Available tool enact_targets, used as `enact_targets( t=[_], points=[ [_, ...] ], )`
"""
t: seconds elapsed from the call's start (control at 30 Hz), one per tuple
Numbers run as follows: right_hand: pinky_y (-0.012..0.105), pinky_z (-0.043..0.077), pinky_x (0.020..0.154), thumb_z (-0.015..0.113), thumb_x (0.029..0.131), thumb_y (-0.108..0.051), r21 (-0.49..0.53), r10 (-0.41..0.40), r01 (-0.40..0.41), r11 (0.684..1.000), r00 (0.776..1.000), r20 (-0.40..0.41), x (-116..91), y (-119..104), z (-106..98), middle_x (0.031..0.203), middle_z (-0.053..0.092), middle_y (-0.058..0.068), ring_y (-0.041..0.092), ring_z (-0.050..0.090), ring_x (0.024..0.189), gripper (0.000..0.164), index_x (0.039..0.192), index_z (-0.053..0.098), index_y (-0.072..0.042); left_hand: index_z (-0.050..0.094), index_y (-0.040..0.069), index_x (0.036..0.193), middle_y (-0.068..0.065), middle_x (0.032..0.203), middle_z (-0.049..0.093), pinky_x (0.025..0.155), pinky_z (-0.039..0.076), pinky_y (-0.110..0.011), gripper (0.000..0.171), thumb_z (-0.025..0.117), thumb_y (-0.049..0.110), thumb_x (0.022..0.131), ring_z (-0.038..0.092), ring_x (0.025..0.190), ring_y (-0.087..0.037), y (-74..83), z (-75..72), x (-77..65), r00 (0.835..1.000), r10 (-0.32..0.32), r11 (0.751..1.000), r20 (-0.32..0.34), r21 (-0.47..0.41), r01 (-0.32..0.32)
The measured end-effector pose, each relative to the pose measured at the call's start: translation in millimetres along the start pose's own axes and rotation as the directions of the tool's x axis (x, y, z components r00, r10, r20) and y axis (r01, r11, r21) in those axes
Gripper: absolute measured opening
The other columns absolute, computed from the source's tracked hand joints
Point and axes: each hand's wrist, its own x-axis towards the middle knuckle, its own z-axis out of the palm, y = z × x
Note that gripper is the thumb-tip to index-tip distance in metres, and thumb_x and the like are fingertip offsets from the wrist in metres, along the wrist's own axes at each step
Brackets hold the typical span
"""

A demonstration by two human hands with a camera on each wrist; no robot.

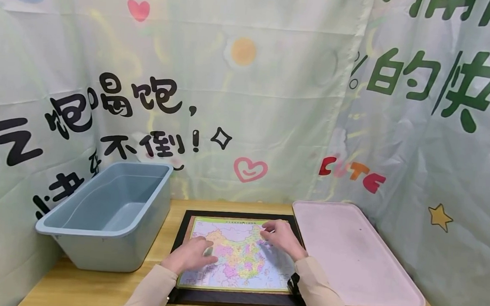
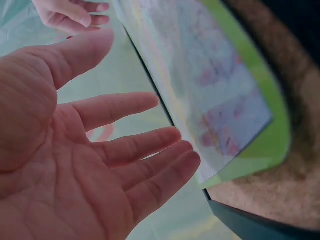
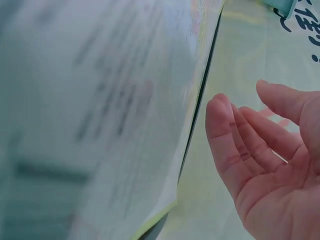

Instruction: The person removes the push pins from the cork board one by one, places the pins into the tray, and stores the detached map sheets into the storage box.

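Note:
A colourful map of China [image 1: 238, 258] with a green border lies flat on a brown backing board [image 2: 250, 197]. Beneath it is a larger black board [image 1: 240, 299] on the wooden table. My left hand [image 1: 190, 255] hovers over the map's left side, palm turned inward, thumb apart from the extended fingers. Over the upper right part of the map is my right hand [image 1: 282, 237], its fingers loosely bent with the thumb apart. Both wrist views show bare palms holding nothing, with the map's edge beyond the fingertips.
To the left stands a deep blue-grey plastic bin [image 1: 95, 251]. A flat pink tray [image 1: 348, 253] lies on the right, close beside the black board. Printed cloth [image 1: 288, 127] hangs behind and around the wooden table [image 1: 72, 287].

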Motion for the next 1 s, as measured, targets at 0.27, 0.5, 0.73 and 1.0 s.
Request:
enact_targets(
  t=[0.27,0.5,0.73,1.0],
  points=[
    [0.036,0.057,0.057,0.063,0.093,-0.007,0.088,0.006,-0.01,0.996,0.999,0.046,12,-1,6,0.09,0.073,0.016,0.026,0.068,0.064,0.018,0.106,0.071,0.004,0.069,0.005,0.105,-0.009,0.101,0.066,0.077,0.049,-0.042,0.034,0.078,0.029,0.082,0.059,0.089,-0.024,1.4,3.6,0.5,1.0,0.014,0.993,0.024,0.116,-0.017],
    [0.033,0.057,0.057,0.065,0.092,-0.006,0.06,0.028,-0.03,0.998,0.999,0.039,26,-9,17,0.086,0.073,0.015,0.024,0.069,0.067,0.015,0.101,0.073,0.003,0.065,0.003,0.124,-0.016,0.127,0.062,0.099,0.046,-0.053,0.055,0.081,0.03,0.08,0.056,0.121,-0.036,3.7,4.7,-2.7,0.998,-0.038,0.991,0.055,0.133,0.03],
    [0.032,0.055,0.059,0.063,0.094,-0.006,0.07,0.02,-0.025,0.997,0.997,0.071,45,-13,26,0.086,0.072,0.016,0.024,0.067,0.066,0.016,0.102,0.074,0.003,0.066,0.003,0.121,-0.013,0.119,0.065,0.093,0.05,-0.047,0.051,0.081,0.03,0.08,0.06,0.11,-0.03,2.5,4.3,-2.5,0.998,-0.029,0.988,0.06,0.15,0.02],
    [0.035,0.059,0.065,0.061,0.094,-0.003,0.265,0.106,-0.137,0.954,0.986,0.129,58,-4,36,0.086,0.071,0.02,0.023,0.068,0.068,0.016,0.102,0.071,0.008,0.068,0.004,0.118,-0.011,0.114,0.066,0.089,0.051,-0.044,0.05,0.081,0.032,0.08,0.062,0.105,-0.027,2.2,5.8,-2.5,0.998,-0.02,0.986,0.054,0.169,0.01]
  ],
)
